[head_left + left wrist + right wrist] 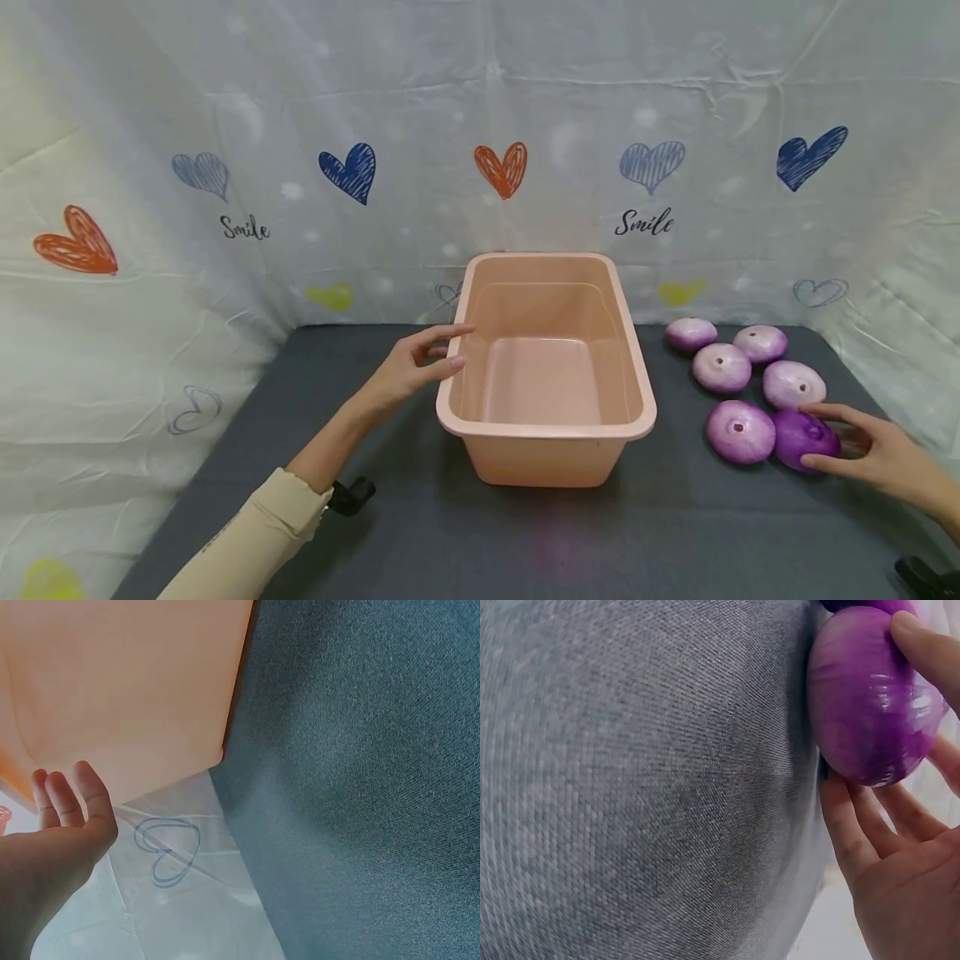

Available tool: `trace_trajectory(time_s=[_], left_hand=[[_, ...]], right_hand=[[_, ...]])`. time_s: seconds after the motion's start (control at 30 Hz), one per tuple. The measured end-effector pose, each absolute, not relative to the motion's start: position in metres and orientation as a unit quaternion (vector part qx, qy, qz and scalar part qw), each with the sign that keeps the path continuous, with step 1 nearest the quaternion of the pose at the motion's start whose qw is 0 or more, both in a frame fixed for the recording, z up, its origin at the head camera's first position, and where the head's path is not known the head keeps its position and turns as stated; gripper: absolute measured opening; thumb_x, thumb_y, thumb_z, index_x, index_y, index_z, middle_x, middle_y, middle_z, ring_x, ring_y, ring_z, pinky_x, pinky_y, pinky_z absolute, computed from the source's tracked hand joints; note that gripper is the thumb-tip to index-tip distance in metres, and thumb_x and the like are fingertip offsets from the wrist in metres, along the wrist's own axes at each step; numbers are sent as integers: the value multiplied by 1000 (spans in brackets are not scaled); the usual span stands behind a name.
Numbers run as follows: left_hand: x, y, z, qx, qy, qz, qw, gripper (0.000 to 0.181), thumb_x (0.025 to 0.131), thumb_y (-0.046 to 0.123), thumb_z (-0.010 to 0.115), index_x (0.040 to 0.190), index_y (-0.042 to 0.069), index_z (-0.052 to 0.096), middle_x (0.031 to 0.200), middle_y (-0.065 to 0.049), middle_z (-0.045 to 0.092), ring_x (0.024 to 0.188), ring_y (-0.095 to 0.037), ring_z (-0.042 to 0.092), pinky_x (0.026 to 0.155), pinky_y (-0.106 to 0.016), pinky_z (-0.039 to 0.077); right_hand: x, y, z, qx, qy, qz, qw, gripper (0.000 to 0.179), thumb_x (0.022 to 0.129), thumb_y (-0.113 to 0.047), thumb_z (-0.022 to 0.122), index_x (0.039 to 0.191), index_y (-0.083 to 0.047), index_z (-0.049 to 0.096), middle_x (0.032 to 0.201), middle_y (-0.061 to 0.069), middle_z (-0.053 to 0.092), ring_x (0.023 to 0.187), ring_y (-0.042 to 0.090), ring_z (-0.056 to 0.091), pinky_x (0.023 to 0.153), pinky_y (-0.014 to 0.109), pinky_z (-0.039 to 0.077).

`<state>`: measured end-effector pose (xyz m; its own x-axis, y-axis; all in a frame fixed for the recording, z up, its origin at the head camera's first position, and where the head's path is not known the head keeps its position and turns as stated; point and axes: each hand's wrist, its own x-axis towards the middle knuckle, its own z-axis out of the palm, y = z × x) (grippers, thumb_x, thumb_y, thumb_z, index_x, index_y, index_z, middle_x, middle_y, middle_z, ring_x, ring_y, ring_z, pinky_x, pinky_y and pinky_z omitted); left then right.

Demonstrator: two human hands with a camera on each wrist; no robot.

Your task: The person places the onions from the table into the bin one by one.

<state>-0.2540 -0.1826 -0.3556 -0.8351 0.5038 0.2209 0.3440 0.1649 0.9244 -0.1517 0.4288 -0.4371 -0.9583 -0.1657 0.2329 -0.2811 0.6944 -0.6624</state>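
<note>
A peach plastic basin (546,431) stands upright on the dark cloth-covered table. My left hand (423,358) holds its left rim, with the index finger and thumb over the edge; the other fingers (94,795) show beside the outer wall in the left wrist view. On the right, my right hand (862,446) grips a deep purple red onion (801,440) between thumb and fingers. In the right wrist view, that onion (870,697) has a glossy skin and is still low against the cloth. Another red onion (740,432) lies directly left of it.
Several paler red onions (722,368) are grouped behind, right of the basin. A white curtain (420,108) printed with hearts hangs behind and along both sides of the table (480,542). Nothing lies inside the basin.
</note>
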Motion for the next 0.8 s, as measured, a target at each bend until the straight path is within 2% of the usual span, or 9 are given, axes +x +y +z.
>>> trace_trajectory(time_s=[0.07, 0.13, 0.17, 0.3, 0.4, 0.5, 0.63, 0.8], left_hand=[[-254, -184, -355, 278, 766, 577, 62, 52, 99, 20, 69, 149, 13, 55, 112, -14, 63, 99, -29, 57, 84, -35, 49], [-255, -185, -354, 278, 769, 573, 56, 50, 99, 19, 69, 148, 15, 57, 94, -15, 58, 90, -26, 53, 79, -36, 45], [-254, -185, -353, 277, 770, 572, 55, 50, 99, 19, 69, 147, 15, 57, 90, -15, 56, 88, -26, 52, 78, -38, 44], [-255, -186, -353, 271, 778, 564, 54, 51, 99, 19, 70, 147, 15, 57, 104, -15, 58, 92, -27, 57, 81, -39, 48], [-255, -187, -352, 267, 780, 564, 55, 50, 98, 19, 71, 146, 15, 58, 112, -15, 56, 95, -29, 59, 82, -38, 50], [-257, -186, -352, 267, 775, 569, 58, 50, 97, 17, 72, 145, 15, 59, 99, -15, 52, 89, -27, 56, 78, -35, 48], [-259, -186, -352, 274, 772, 570, 60, 49, 97, 17, 72, 145, 15, 60, 87, -11, 44, 80, -22, 51, 71, -33, 45], [-260, -189, -353, 283, 772, 566, 62, 50, 98, 16, 70, 146, 11, 58, 83, -13, 50, 77, -21, 52, 72, -36, 52]], right_hand=[[-152, 429, -437, 131, -913, 378, 77, 61, 80, -8, 88, 133, 2, 59, 121, -32, 52, 96, -6, 60, 72, 13, 50], [-153, 429, -436, 135, -911, 381, 78, 61, 80, -8, 88, 133, 2, 59, 121, -32, 52, 95, -5, 61, 73, 14, 50], [-154, 429, -436, 137, -910, 382, 78, 60, 80, -7, 88, 132, 2, 59, 121, -31, 52, 95, -5, 61, 73, 14, 50], [-155, 429, -436, 148, -902, 396, 86, 57, 80, -1, 87, 130, 3, 60, 121, -29, 54, 97, -6, 60, 72, 15, 51], [-156, 429, -438, 167, -892, 414, 75, 60, 79, 6, 85, 132, 6, 56, 123, -26, 54, 100, -6, 59, 73, 16, 52], [-156, 429, -441, 176, -889, 419, 63, 67, 77, 8, 85, 135, 7, 52, 124, -25, 53, 102, -6, 58, 73, 17, 52], [-156, 431, -440, 178, -895, 402, 76, 69, 74, 6, 88, 134, 6, 54, 122, -24, 53, 102, -7, 56, 72, 16, 52], [-153, 439, -430, 142, -904, 395, 83, 66, 78, 4, 86, 135, 4, 52, 118, -25, 52, 99, -9, 54, 69, 17, 52]])
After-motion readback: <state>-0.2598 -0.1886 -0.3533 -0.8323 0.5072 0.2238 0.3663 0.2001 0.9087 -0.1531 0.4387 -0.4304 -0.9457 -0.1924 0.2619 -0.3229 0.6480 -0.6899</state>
